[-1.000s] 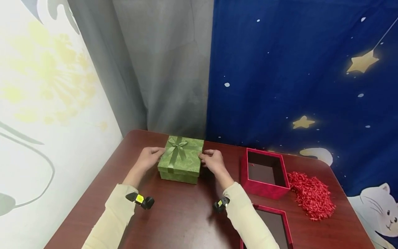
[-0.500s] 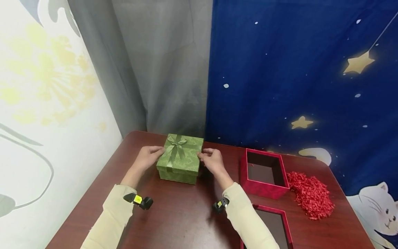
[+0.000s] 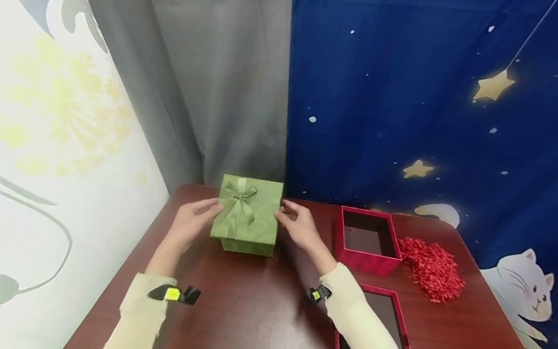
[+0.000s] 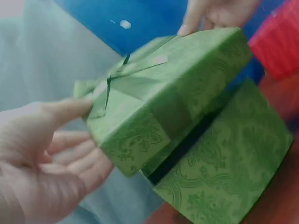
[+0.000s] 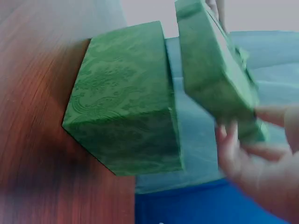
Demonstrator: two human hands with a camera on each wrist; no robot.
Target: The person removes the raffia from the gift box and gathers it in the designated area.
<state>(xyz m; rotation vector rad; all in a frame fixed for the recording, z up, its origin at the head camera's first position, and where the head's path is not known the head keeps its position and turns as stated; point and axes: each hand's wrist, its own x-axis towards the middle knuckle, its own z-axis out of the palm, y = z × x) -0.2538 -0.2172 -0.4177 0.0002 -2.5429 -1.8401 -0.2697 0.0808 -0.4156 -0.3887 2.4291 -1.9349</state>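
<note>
A green patterned box lid [image 3: 261,208] with a ribbon bow [image 3: 239,196] is raised off the green box base [image 3: 248,246], which stands on the table. My left hand [image 3: 192,224] pinches the lid's left side between thumb and fingers. On the opposite side my right hand [image 3: 301,225] grips the lid the same way. In the left wrist view a dark gap shows between the lid [image 4: 154,98] and the base [image 4: 229,158]. The right wrist view shows the lid [image 5: 215,70] apart from the base [image 5: 121,93]. The inside of the base is hidden.
To the right on the dark red table [image 3: 257,300] stands an open red box [image 3: 370,261]. Beside it lies a heap of red shredded paper [image 3: 433,271]. A red lid with a dark inside [image 3: 383,308] lies nearer, partly behind the right sleeve. Curtains hang behind the table.
The green lid, seated on its base in the earlier frames, has been lifted by both hands and is now above it. The base has stayed in place.
</note>
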